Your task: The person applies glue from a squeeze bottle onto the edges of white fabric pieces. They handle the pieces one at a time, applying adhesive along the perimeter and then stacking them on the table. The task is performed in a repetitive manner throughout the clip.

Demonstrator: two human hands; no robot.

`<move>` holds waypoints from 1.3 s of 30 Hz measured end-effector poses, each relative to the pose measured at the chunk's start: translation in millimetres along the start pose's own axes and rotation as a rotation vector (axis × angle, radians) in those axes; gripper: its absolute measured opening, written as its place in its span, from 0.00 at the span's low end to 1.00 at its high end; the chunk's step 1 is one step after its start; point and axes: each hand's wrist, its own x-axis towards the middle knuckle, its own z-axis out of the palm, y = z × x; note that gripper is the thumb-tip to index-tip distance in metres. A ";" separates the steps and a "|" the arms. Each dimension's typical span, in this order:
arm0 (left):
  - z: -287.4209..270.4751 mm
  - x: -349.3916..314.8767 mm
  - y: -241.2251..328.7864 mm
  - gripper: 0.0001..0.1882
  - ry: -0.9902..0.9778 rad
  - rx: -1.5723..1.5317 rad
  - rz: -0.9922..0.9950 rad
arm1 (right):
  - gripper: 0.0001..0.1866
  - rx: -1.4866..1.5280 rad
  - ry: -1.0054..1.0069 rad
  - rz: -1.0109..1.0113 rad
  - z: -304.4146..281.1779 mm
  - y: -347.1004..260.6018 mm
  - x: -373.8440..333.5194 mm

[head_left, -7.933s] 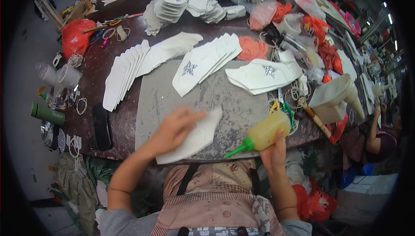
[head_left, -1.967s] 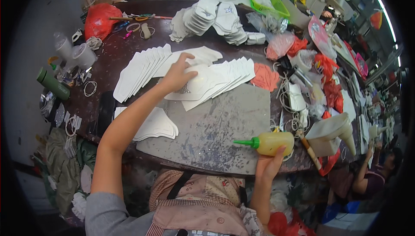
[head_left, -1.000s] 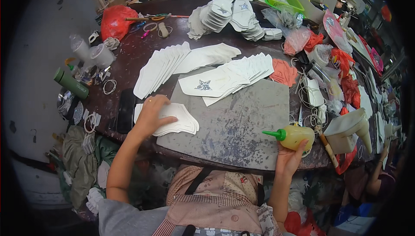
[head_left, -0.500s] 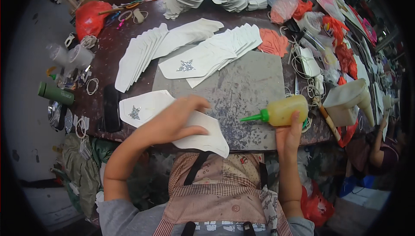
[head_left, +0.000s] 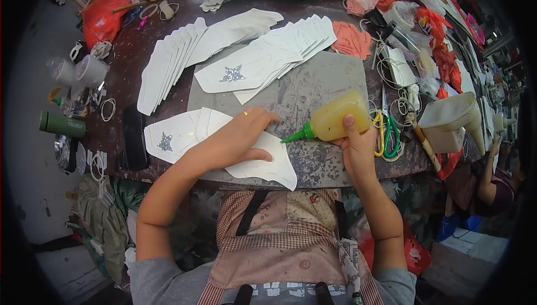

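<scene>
- Head view is all there is: the bottle sits over the right part of the mat, on its side, with its green nozzle aimed left.
- Right hand is wrapped around it at the blunt end, thumb on the near side; the other fingers are mostly hidden.
- Looks like squeezy plastic with thick yellow stuff inside, so I'd guess soft, light-to-middling weight, maybe slick if any gets on the outside. Hold the fat body, not the skinny nozzle.
- White piece is left of the bottle, at the mat's near side. Can't tell if the nozzle touches its edge.
- Left hand lies flat on it, thumb and forefinger spread, not pinching anything I can see.
- That piece seems thin, light and kinda bendy, so it'd probably skid or crease. Flat palm mid-piece for steadying, edges for lifting, imo.
</scene>
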 end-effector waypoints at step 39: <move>25.1 -23.8 37.3 0.29 0.242 0.342 -0.224 | 0.29 -0.147 0.140 -0.068 -45.8 -5.0 -58.1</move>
